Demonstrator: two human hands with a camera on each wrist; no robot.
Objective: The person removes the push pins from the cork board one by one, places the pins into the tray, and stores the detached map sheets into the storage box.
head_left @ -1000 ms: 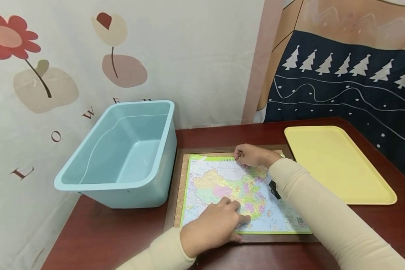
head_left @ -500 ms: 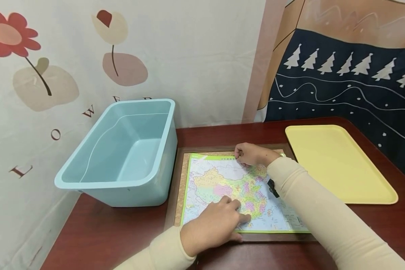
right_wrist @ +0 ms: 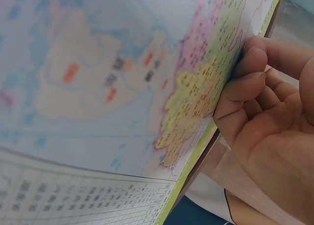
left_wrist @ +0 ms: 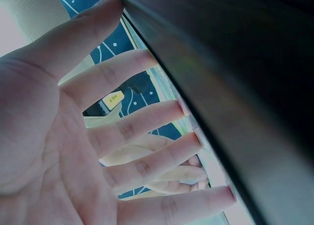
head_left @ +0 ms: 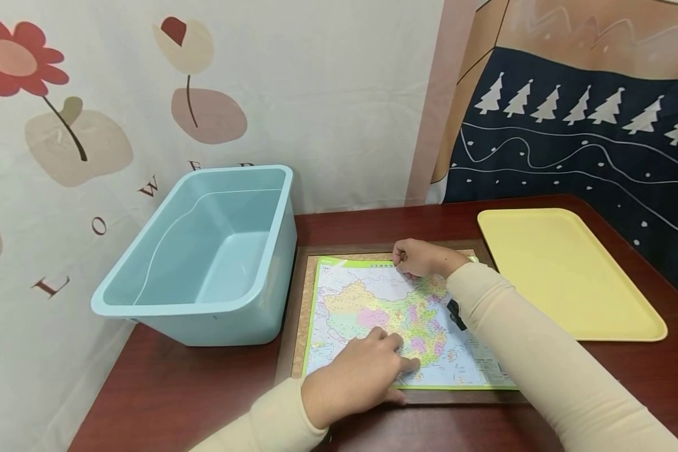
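A map (head_left: 350, 304) with a lime-green border lies on a wood-framed cork board (head_left: 305, 317). My left hand (head_left: 356, 376) rests open on the map's lower middle. In the left wrist view its fingertips (left_wrist: 189, 139) touch the sheet and the thumb reaches the frame edge. My right hand (head_left: 420, 259) is at the map's top edge, fingers curled. The right wrist view shows its thumb and index finger (right_wrist: 255, 58) meeting right at the green border; I cannot tell whether something small is between them. A whitish strip (head_left: 339, 265) crosses the map's top left corner.
A deep light-blue tub (head_left: 262, 292) stands left of the board on the dark red table (head_left: 203, 389). To the right lies a yellow tray (head_left: 565, 276), its near left part behind the right sleeve (head_left: 514, 326). Printed cloth (head_left: 350, 125) hangs behind the table.
Both hands and the map have kept their places. The printed cloth at the far left has shifted slightly to the right. The head view has tilted a little.
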